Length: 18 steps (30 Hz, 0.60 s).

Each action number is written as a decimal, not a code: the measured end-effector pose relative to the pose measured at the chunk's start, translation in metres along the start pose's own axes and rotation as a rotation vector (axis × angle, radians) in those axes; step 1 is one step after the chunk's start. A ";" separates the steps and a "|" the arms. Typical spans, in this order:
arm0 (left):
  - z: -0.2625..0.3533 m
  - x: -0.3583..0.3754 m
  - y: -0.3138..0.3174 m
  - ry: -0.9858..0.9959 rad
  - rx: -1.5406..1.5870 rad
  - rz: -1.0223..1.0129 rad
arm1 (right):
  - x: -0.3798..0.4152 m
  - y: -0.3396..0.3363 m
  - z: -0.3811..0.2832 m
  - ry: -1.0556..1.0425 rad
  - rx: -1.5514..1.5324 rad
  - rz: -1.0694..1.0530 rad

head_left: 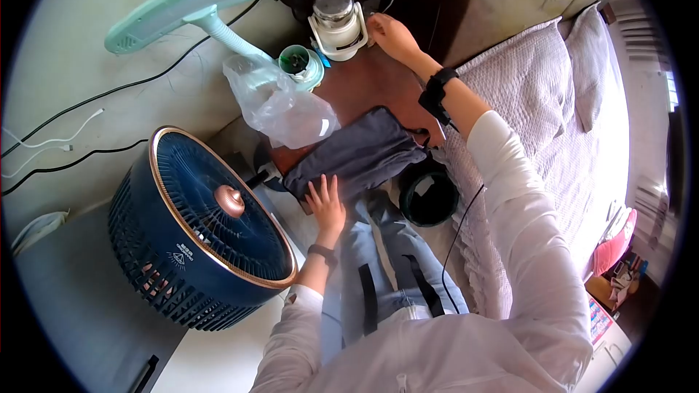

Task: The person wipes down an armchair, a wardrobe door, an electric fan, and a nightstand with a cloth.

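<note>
My left hand (327,207) lies with its fingers apart on the near left edge of a dark grey folded cloth bag (357,153). Beyond the bag, my right hand (394,38) is closed beside a white lantern-like jar (338,25) with a metallic lid; what its fingers hold, if anything, is too small to tell. The bag rests on a reddish-brown tabletop (353,87). A crumpled clear plastic bag (273,105) lies against its far left side, near the round base of a mint-green lamp (211,4).
A large dark blue fan (211,225) stands at the left. Right of the cloth bag is a round black bin (429,194). A bed with a quilted cover (517,80) fills the right side. Black and white cables run along the wall, and a thin cord hangs near my legs.
</note>
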State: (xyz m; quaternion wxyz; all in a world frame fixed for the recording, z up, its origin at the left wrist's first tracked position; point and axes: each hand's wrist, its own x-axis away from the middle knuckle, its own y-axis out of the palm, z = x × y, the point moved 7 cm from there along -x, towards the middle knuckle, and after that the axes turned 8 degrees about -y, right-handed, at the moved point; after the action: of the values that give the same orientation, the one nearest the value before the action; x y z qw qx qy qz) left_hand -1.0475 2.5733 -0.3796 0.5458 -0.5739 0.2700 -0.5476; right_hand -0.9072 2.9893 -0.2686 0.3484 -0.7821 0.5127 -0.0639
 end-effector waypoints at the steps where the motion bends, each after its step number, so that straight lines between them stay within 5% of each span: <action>1: 0.000 -0.002 0.000 0.001 -0.022 0.008 | 0.003 0.006 0.004 0.041 0.014 -0.068; 5: -0.003 0.001 -0.003 0.027 -0.001 0.034 | 0.016 0.006 0.002 0.038 -0.026 -0.046; 11: -0.004 -0.002 -0.004 0.059 0.083 0.066 | 0.091 -0.019 -0.030 0.051 0.182 0.358; 13: -0.003 -0.007 -0.004 0.079 0.024 0.089 | 0.154 0.024 -0.031 -0.027 0.316 0.120; 14: -0.001 -0.010 -0.004 0.092 -0.005 0.103 | 0.186 0.048 -0.042 0.000 0.291 -0.169; 18: 0.003 -0.016 -0.001 0.082 -0.071 0.139 | 0.278 0.125 -0.077 -0.147 0.329 -0.501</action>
State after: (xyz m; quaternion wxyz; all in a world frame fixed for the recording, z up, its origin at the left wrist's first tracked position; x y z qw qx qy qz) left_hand -1.0492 2.5890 -0.3837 0.5503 -0.5499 0.3506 -0.5215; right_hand -0.9075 2.6885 -0.3584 0.4799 -0.8198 0.2602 -0.1729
